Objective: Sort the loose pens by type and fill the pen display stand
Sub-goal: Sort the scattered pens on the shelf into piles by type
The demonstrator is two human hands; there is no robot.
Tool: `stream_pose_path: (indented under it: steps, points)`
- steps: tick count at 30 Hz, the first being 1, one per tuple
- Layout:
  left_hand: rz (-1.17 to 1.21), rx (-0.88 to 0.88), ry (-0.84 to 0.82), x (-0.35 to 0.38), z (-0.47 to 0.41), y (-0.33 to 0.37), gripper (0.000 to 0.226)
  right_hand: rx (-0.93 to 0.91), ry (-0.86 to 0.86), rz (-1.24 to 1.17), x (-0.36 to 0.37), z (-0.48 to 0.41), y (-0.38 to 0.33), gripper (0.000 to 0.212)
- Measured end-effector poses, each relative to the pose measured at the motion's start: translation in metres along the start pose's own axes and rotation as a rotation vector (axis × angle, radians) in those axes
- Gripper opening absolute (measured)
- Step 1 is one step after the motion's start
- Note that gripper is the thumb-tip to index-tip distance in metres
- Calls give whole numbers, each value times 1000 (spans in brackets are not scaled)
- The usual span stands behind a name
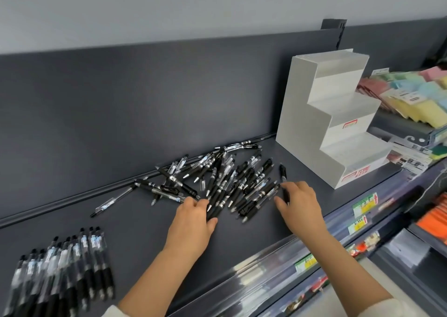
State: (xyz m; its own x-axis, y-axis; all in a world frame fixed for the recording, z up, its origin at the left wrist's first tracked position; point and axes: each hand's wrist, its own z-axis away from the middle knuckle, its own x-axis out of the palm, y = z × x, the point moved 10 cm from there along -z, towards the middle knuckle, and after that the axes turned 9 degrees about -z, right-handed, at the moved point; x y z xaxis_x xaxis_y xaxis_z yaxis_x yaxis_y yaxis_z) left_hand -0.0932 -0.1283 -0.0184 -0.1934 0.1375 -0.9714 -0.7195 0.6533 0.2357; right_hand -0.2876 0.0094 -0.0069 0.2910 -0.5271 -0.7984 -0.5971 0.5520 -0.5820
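A loose pile of black pens (225, 178) lies in the middle of the dark grey shelf (121, 220). My left hand (193, 220) grips a few black pens at the pile's near left edge. My right hand (300, 205) pinches one black pen at the pile's right edge. A sorted row of clear-barrelled pens (60, 268) lies side by side at the near left. One clear pen (113, 200) lies alone left of the pile. The white stepped display stand (336, 115) stands at the right with no pens showing in its tiers.
Pastel packets of sticky notes (411, 94) fill the neighbouring bay right of the stand. A clear price rail (302, 256) with yellow-green tags runs along the shelf's front edge. Orange items (433, 217) sit on a lower shelf at the right. A dark back panel (145, 94) rises behind the pens.
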Motion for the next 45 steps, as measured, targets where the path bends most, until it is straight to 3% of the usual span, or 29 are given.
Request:
stream_pose_path:
  steps: [5,11,17,24,33,45]
  points:
    - [18,-6,10,4,-3,-3,48,140,-60,60,4,-16,21,37]
    - [42,-6,45,3,-3,-5,51,183,-23,-11,0,-21,29,21]
    - [-29,91,277,-27,2,24,39,201,-14,-143,1,-21,39,20]
    - [-128,244,180,-8,-17,75,37,111,44,-180,-2,-17,35,14]
    - [-156,207,173,4,-53,98,38,78,134,-255,-8,-16,35,13]
    - [-53,117,177,3,-59,90,23,64,128,-244,-4,-18,32,13]
